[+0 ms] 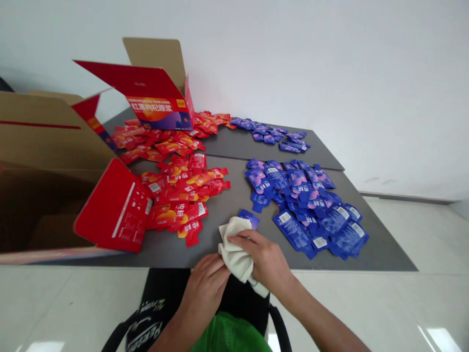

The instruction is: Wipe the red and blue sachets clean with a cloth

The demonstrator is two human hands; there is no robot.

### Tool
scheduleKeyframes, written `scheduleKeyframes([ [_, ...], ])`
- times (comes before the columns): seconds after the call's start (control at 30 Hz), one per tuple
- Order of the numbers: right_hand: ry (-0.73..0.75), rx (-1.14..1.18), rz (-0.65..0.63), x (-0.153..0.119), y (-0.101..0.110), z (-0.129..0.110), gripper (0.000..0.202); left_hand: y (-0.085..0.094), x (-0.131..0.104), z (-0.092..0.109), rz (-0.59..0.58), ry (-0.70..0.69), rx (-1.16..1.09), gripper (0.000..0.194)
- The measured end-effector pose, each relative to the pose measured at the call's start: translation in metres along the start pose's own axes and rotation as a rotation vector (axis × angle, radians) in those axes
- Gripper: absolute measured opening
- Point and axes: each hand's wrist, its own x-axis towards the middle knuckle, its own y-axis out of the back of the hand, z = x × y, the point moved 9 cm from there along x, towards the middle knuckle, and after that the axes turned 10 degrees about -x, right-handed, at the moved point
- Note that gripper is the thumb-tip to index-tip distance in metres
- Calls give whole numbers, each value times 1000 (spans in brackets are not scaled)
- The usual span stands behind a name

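Observation:
A crumpled off-white cloth point(234, 252) is bunched at the front edge of the grey table, with my right hand point(266, 256) closed on it from the right. The end of a blue sachet point(249, 218) shows past the cloth's far side; the cloth covers the rest. My left hand point(208, 278) is closed against the cloth's lower left edge, its fingertips pressed together, and what they pinch is hidden. To the right lies a heap of blue sachets point(300, 188). Red sachets point(179, 195) are piled to the left.
An open red carton point(117, 210) takes up the table's left side, its flap over the near edge. Another open red carton point(157, 107) stands farther back among more red sachets point(137, 139). Blue sachets point(269, 132) lie along the back, near the white wall point(293, 58).

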Motion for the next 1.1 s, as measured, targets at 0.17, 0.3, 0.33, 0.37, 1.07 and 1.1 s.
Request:
scheduleKeyframes([
  [0.17, -107, -88, 54, 32, 12, 48, 55, 0, 0, 1, 0, -27, -10, 28],
  [0.3, -169, -173, 123, 45, 35, 65, 49, -1, -1, 0, 6, -19, -10, 28],
  [0.33, -170, -169, 160, 42, 41, 61, 48, -1, -1, 0, 9, -19, -12, 28],
  [0.37, -162, -148, 201, 37, 45, 54, 47, -1, -1, 1, 13, -21, -14, 28],
  [1.07, -62, 9, 177, 6, 29, 8, 54, -1, -2, -1, 21, 5, -5, 27],
  [1.1, -16, 27, 127, 1, 19, -4, 55, 0, -2, -1, 24, 11, 7, 28],
])
